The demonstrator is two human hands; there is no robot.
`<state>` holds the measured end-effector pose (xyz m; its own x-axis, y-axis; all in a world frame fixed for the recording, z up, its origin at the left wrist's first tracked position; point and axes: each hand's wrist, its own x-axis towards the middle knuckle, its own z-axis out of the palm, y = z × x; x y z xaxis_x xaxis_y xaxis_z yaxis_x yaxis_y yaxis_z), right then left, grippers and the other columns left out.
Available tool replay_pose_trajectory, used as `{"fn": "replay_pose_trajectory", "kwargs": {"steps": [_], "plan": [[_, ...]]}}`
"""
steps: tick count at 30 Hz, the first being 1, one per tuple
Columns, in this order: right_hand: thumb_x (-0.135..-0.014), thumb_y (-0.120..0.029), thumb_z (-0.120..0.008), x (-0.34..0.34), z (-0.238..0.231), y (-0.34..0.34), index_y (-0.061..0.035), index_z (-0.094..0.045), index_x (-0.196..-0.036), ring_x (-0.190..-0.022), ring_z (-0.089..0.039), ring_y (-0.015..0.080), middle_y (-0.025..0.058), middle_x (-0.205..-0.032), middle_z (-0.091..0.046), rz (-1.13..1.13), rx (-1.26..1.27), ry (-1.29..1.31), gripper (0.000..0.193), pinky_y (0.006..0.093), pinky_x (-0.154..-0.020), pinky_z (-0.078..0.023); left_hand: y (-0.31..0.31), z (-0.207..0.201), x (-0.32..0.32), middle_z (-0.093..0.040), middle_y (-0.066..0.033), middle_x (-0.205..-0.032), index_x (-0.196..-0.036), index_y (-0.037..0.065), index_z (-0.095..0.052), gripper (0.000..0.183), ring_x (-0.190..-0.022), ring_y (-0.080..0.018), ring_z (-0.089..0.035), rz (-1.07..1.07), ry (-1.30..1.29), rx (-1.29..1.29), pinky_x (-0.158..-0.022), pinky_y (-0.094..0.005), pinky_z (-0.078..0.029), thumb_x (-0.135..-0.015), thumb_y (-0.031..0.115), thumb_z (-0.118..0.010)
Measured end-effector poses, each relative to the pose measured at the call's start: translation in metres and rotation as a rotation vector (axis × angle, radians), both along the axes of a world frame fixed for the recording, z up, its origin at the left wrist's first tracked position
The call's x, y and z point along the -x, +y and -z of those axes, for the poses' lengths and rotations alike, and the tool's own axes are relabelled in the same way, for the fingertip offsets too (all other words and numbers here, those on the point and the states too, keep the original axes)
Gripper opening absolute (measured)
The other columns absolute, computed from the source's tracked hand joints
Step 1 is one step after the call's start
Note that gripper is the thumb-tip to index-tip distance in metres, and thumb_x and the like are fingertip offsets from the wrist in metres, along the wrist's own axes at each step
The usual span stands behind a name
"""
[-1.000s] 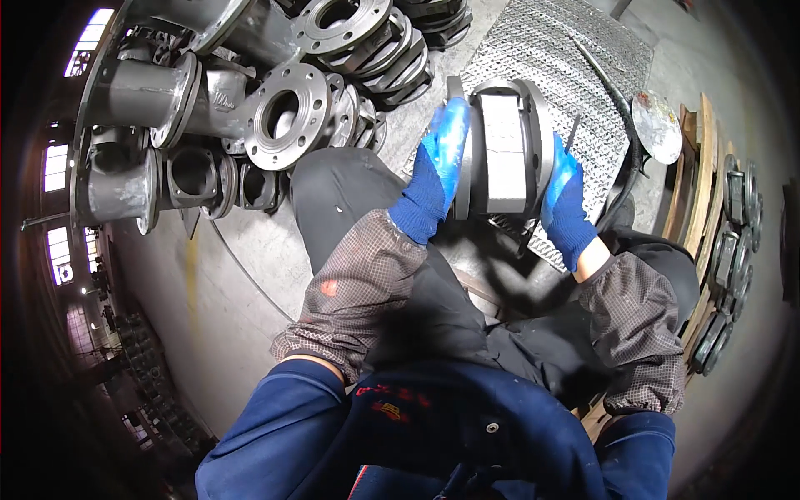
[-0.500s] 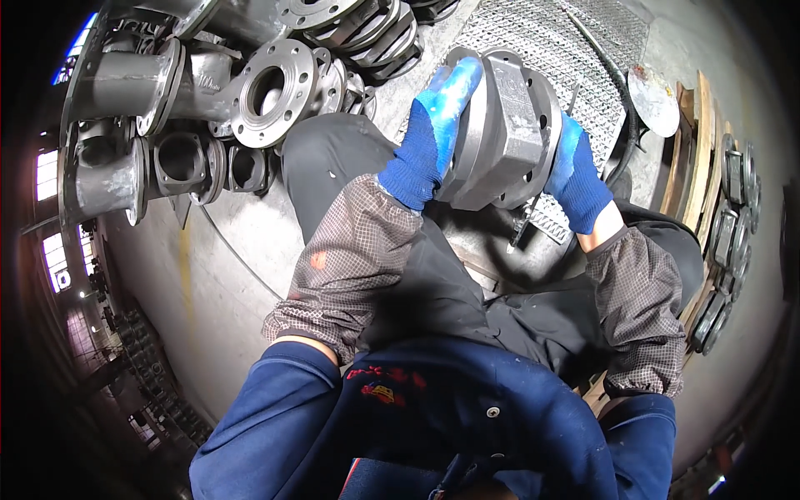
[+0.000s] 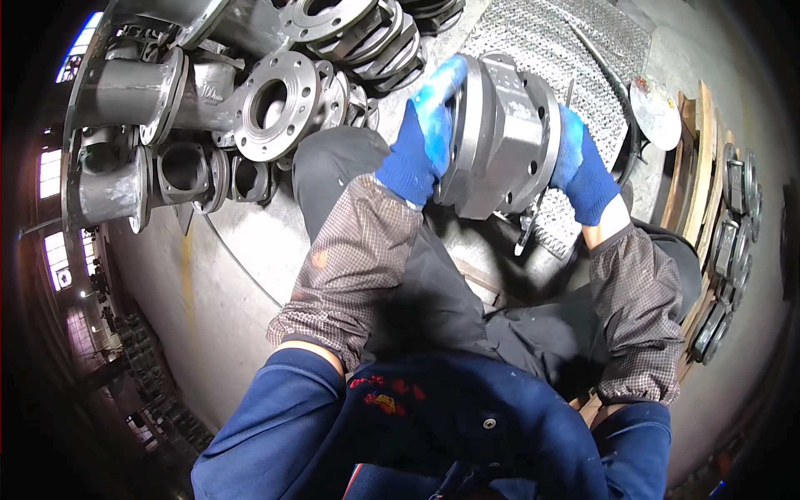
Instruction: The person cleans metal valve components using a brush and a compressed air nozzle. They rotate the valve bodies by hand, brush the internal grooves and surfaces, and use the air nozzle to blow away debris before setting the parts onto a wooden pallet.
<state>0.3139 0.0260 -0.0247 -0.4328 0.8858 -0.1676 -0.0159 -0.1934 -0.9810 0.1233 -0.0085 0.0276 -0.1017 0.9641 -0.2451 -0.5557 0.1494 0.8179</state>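
A heavy grey flanged valve body (image 3: 506,125) is held up between my two hands, above the floor and in front of my knees. Bolt holes show in its right-hand flange, and its middle is blocky with flat faces. My left hand (image 3: 429,125), in a blue knit glove with a paler coated palm, presses on the outer face of the left flange. Gloved the same way, my right hand (image 3: 577,158) grips the right flange's edge; its fingertips are partly hidden behind the metal. Below the casting a thin dark tool with a light tip (image 3: 522,245) points down.
Flanged pipe castings (image 3: 279,108) crowd the upper left. Textured metal plate (image 3: 575,37) lies beyond the casting, crossed by a black hose (image 3: 612,73). A pale round disc (image 3: 654,114) lies by a wooden pallet (image 3: 696,167) at right, with several metal parts (image 3: 727,250) alongside.
The valve body has turned and tilted a little, so its right flange shows more of its holes. My left hand has shifted slightly left; both hands still hold the casting.
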Motion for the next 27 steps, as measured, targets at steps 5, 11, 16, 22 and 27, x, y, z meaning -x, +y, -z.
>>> {"fn": "replay_pose_trajectory", "kwargs": {"steps": [5, 11, 16, 22, 27], "plan": [[-0.062, -0.011, -0.069, -0.001, -0.016, -0.001, 0.0047, -0.049, -0.110, -0.090, -0.057, 0.0302, 0.0190, -0.097, -0.059, -0.092, -0.642, -0.465, 0.054, 0.0345, -0.082, -0.044, 0.006, -0.008, 0.006, -0.057, -0.0094, -0.108, -0.114, 0.002, -0.053, 0.032, -0.096, -0.0190, -0.057, 0.005, -0.111, 0.088, -0.084, -0.0316, -0.047, -0.088, 0.021, -0.051], [-0.090, -0.030, -0.045, 0.014, -0.008, 0.003, -0.0055, -0.052, -0.114, -0.090, -0.057, 0.0179, 0.0068, -0.104, -0.058, 0.205, 0.113, -0.005, 0.035, 0.0329, -0.077, -0.048, 0.028, 0.000, 0.007, -0.061, -0.0069, -0.094, -0.101, 0.002, -0.058, 0.026, -0.086, -0.0178, -0.058, -0.098, -0.120, 0.094, -0.080, -0.0319, -0.046, -0.083, 0.021, -0.056], [-0.090, -0.040, -0.045, 0.019, 0.002, -0.014, -0.0074, -0.053, -0.107, -0.082, -0.055, 0.0146, 0.0037, -0.095, -0.056, 0.293, 0.335, 0.045, 0.038, 0.0308, -0.072, -0.047, 0.044, 0.019, 0.020, -0.059, -0.0044, -0.090, -0.098, 0.005, -0.058, 0.023, -0.087, -0.0161, -0.056, -0.142, -0.254, 0.113, -0.082, -0.0292, -0.045, -0.080, 0.019, -0.057], [-0.088, -0.039, -0.046, 0.009, 0.028, -0.023, -0.0072, -0.053, -0.104, -0.084, -0.056, 0.0170, 0.0035, -0.092, -0.057, 0.478, 0.447, 0.210, 0.036, 0.0322, -0.070, -0.047, 0.047, 0.017, 0.009, -0.059, -0.0137, -0.099, -0.105, -0.005, -0.055, 0.025, -0.094, -0.0230, -0.059, -0.155, -0.088, -0.092, -0.082, -0.0332, -0.050, -0.087, 0.012, -0.050], [-0.091, -0.033, -0.042, 0.014, 0.010, -0.002, -0.0088, -0.053, -0.109, -0.091, -0.056, 0.0226, 0.0085, -0.101, -0.058, 0.613, 0.668, 0.319, 0.033, 0.0386, -0.076, -0.049, 0.053, 0.030, -0.002, -0.055, -0.0104, -0.113, -0.116, 0.000, -0.052, 0.030, -0.107, -0.0236, -0.052, 0.015, -0.202, -0.174, -0.097, -0.0346, -0.039, -0.089, 0.014, -0.050]]}}
